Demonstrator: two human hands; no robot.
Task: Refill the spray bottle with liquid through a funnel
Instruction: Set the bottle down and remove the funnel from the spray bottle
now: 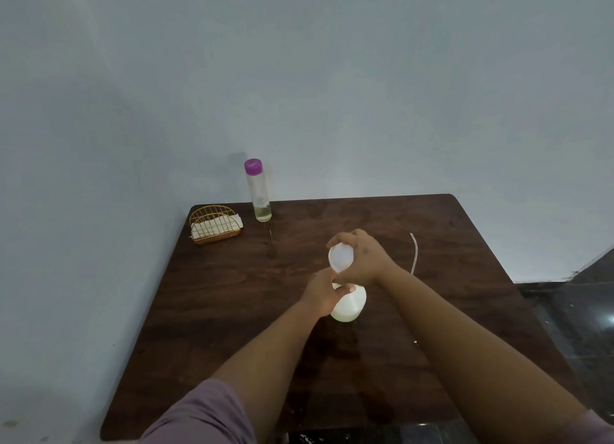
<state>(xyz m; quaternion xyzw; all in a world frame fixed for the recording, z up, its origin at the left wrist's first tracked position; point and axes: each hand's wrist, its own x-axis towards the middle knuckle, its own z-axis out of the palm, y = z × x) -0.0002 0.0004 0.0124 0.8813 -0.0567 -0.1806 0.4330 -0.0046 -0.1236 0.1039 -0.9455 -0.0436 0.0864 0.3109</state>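
Note:
A white spray bottle body (350,305) stands on the dark wooden table (232,294) near its middle. My left hand (320,290) grips the bottle's upper part. Above it, my right hand (363,256) holds a white funnel (340,257) by its rim, its wide mouth turned toward me and its spout down at the bottle's neck. A clear bottle with a purple cap (258,191) stands at the table's far left; a little pale liquid sits at its bottom. A thin white tube (413,254) shows to the right of my right hand; the spray head is hidden.
A gold wire holder with white napkins (214,225) sits at the table's far left corner. A pale wall runs behind and to the left of the table. Dark floor lies to the right.

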